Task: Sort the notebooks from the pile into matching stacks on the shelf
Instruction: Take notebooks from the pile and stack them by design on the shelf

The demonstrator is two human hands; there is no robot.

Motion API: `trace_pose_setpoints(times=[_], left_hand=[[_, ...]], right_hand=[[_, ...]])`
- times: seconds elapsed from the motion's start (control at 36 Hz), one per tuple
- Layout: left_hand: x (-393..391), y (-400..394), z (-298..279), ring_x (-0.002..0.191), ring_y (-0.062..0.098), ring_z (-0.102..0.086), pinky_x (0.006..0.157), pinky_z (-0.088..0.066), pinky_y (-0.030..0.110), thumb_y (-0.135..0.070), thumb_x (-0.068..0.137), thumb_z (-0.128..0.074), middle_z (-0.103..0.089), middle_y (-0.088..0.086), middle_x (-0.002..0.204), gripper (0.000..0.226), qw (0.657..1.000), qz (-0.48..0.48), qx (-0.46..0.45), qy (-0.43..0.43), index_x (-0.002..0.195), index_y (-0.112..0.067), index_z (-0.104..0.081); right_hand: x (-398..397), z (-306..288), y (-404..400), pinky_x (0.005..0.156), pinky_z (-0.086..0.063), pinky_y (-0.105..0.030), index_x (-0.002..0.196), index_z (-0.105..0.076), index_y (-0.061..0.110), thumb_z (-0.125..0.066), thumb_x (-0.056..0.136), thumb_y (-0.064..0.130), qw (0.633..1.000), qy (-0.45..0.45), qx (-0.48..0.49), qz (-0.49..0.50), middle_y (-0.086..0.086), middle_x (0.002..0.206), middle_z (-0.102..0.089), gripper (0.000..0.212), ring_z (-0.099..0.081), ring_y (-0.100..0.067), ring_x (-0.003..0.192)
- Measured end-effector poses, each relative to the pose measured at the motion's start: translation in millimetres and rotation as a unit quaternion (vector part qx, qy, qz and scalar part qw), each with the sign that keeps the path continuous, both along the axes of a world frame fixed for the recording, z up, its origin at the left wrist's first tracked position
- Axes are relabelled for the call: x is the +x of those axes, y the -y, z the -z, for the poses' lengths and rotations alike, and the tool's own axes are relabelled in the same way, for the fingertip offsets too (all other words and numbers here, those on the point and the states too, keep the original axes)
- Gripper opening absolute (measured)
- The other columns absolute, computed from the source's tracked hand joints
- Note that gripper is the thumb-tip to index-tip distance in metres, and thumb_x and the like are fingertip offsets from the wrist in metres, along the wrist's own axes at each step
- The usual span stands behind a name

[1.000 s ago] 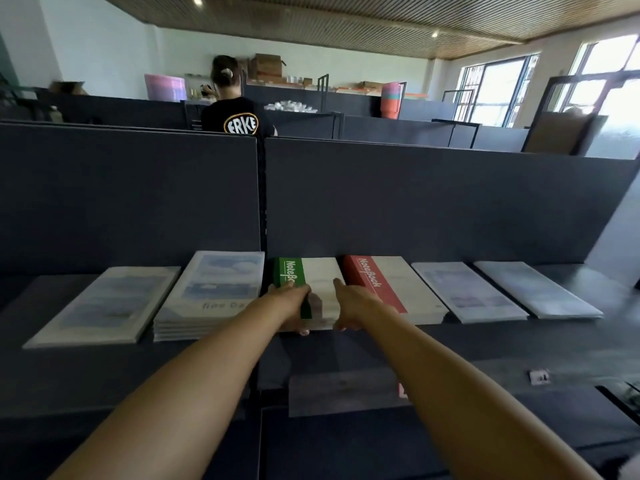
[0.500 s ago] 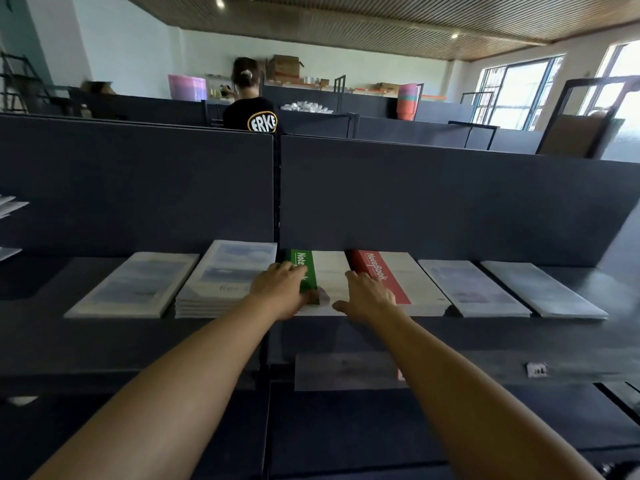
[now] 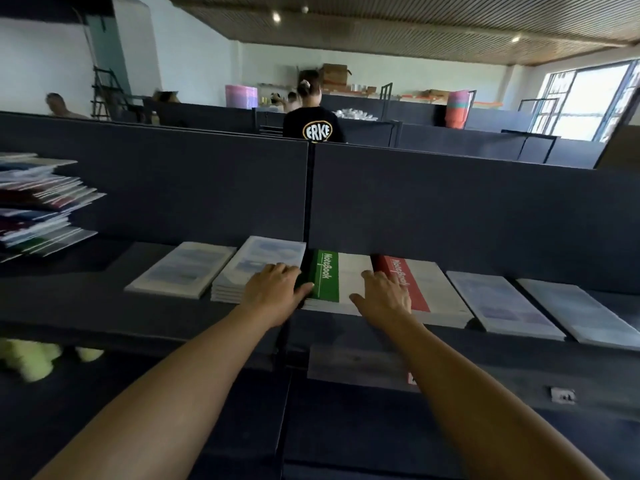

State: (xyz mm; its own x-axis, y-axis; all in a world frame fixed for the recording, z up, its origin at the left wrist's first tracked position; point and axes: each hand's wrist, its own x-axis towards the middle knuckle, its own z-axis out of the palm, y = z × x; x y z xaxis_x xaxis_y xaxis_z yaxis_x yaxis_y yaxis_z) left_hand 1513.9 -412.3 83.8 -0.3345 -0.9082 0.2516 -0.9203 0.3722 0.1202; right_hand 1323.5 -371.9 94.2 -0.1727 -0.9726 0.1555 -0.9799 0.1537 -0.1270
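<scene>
Notebooks lie in a row of six stacks on the dark shelf (image 3: 86, 306), and both hands reach over it, one on each side of the green stack (image 3: 332, 282). The left hand (image 3: 273, 291) lies palm down with relaxed fingers spread over the near corner of the pale stack (image 3: 256, 271) to its left, while its thumb presses against the green stack's left edge. The right hand (image 3: 384, 294) also lies flat, its straight fingers resting across the white part of the green stack and reaching onto the red stack (image 3: 419, 289), which touches the green one on the right; its thumb points left along the green stack's near edge. Neither hand grasps anything. Left of the left hand's fingers lies one more pale stack (image 3: 183, 270), and well to the right of the right hand's fingers lie two bluish stacks (image 3: 502, 306) side by side. Far left, beyond the left hand, the unsorted pile (image 3: 38, 202) stands tall and uneven on the same shelf. Behind the stacks rises a dark partition (image 3: 173, 188), and beyond it a person in a black shirt (image 3: 313, 124) stands facing away.
</scene>
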Motion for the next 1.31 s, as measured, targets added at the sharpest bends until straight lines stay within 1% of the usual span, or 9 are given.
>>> trace_pose_setpoints(times=[0.06, 0.14, 0.25, 0.36, 0.47, 0.69, 0.81, 1.0, 1.31], left_hand=[[11.0, -4.0, -0.1, 0.122, 0.023, -0.046, 0.089, -0.042, 0.037, -0.052, 0.099, -0.032, -0.051, 0.003, 0.134, 0.049, 1.0, -0.014, -0.003, 0.005, 0.13, -0.018, -0.049], [33.0, -9.8, -3.2, 0.125, 0.024, -0.044, 0.092, -0.042, 0.038, -0.05, 0.1, -0.031, -0.048, 0.004, 0.139, 0.048, 0.999, -0.035, 0.0, 0.006, 0.131, -0.017, -0.048], [72.6, -16.9, -6.7, 0.123, 0.023, -0.044, 0.095, -0.042, 0.038, -0.052, 0.1, -0.03, -0.049, 0.004, 0.136, 0.05, 0.997, -0.074, -0.005, 0.006, 0.133, -0.018, -0.047], [118.2, -26.3, -7.1, 0.122, 0.023, -0.045, 0.093, -0.041, 0.037, -0.052, 0.1, -0.03, -0.051, 0.003, 0.133, 0.05, 0.993, -0.118, 0.0, -0.009, 0.133, -0.02, -0.048], [167.8, -37.4, -10.8, 0.123, 0.023, -0.045, 0.092, -0.043, 0.037, -0.051, 0.1, -0.03, -0.051, 0.003, 0.133, 0.047, 0.985, -0.171, -0.012, 0.002, 0.13, -0.019, -0.051], [285.8, -61.6, -26.6, 0.128, 0.023, -0.04, 0.101, -0.038, 0.037, -0.053, 0.1, -0.028, -0.046, 0.002, 0.137, 0.052, 0.969, -0.245, -0.021, -0.004, 0.136, -0.02, -0.045], [349.3, -69.6, -35.5, 0.127, 0.022, -0.04, 0.102, -0.037, 0.037, -0.055, 0.099, -0.027, -0.047, 0.001, 0.135, 0.053, 0.961, -0.275, -0.032, 0.003, 0.135, -0.021, -0.045], [431.0, -76.4, -43.4, 0.129, 0.021, -0.04, 0.104, -0.037, 0.037, -0.055, 0.099, -0.029, -0.047, 0.001, 0.137, 0.054, 0.956, -0.29, -0.049, 0.005, 0.138, -0.021, -0.044], [496.4, -51.4, -36.5, 0.132, 0.021, -0.038, 0.104, -0.037, 0.037, -0.056, 0.099, -0.026, -0.046, 0.002, 0.14, 0.056, 0.957, -0.285, -0.041, 0.019, 0.139, -0.021, -0.042]], right_hand=[[5.9, 1.8, 3.3, 0.102, -0.035, -0.04, 0.136, -0.042, 0.017, -0.049, 0.096, 0.042, 1.0, -0.003, 0.003, -0.016, -0.006, 0.136, -0.049, 0.048, -0.042, -0.027, 0.126], [18.8, 2.9, 8.5, 0.1, -0.035, -0.039, 0.136, -0.042, 0.017, -0.048, 0.096, 0.034, 0.999, 0.003, 0.001, -0.033, -0.005, 0.135, -0.048, 0.043, -0.041, -0.027, 0.126], [45.0, 4.5, 16.7, 0.097, -0.034, -0.039, 0.127, -0.049, 0.015, -0.045, 0.095, 0.027, 0.998, 0.012, -0.01, -0.059, -0.006, 0.128, -0.052, 0.034, -0.045, -0.027, 0.119], [77.6, 6.6, 26.2, 0.098, -0.032, -0.037, 0.129, -0.049, 0.019, -0.047, 0.096, 0.034, 0.995, 0.015, -0.029, -0.096, -0.005, 0.133, -0.051, 0.037, -0.043, -0.026, 0.123], [118.7, 4.5, 34.0, 0.107, -0.027, -0.038, 0.142, -0.039, 0.021, -0.042, 0.098, 0.037, 0.992, 0.008, -0.027, -0.121, -0.001, 0.144, -0.041, 0.046, -0.037, -0.024, 0.132], [230.3, -12.4, 48.8, 0.102, -0.03, -0.038, 0.135, -0.044, 0.022, -0.042, 0.097, 0.034, 0.984, 0.001, -0.043, -0.172, -0.003, 0.138, -0.048, 0.041, -0.043, -0.025, 0.125], [293.8, -21.8, 53.6, 0.108, -0.029, -0.04, 0.138, -0.043, 0.022, -0.042, 0.097, 0.035, 0.98, 0.008, -0.049, -0.195, -0.001, 0.141, -0.046, 0.043, -0.04, -0.024, 0.129], [381.7, -36.0, 55.6, 0.106, -0.029, -0.038, 0.136, -0.044, 0.022, -0.043, 0.097, 0.037, 0.969, -0.026, -0.09, -0.229, 0.0, 0.139, -0.048, 0.042, -0.042, -0.022, 0.128], [461.6, -55.8, 90.5, 0.107, -0.028, -0.041, 0.138, -0.042, 0.02, -0.045, 0.097, 0.036, 0.964, -0.038, -0.098, -0.244, -0.004, 0.14, -0.047, 0.045, -0.041, -0.025, 0.129]])
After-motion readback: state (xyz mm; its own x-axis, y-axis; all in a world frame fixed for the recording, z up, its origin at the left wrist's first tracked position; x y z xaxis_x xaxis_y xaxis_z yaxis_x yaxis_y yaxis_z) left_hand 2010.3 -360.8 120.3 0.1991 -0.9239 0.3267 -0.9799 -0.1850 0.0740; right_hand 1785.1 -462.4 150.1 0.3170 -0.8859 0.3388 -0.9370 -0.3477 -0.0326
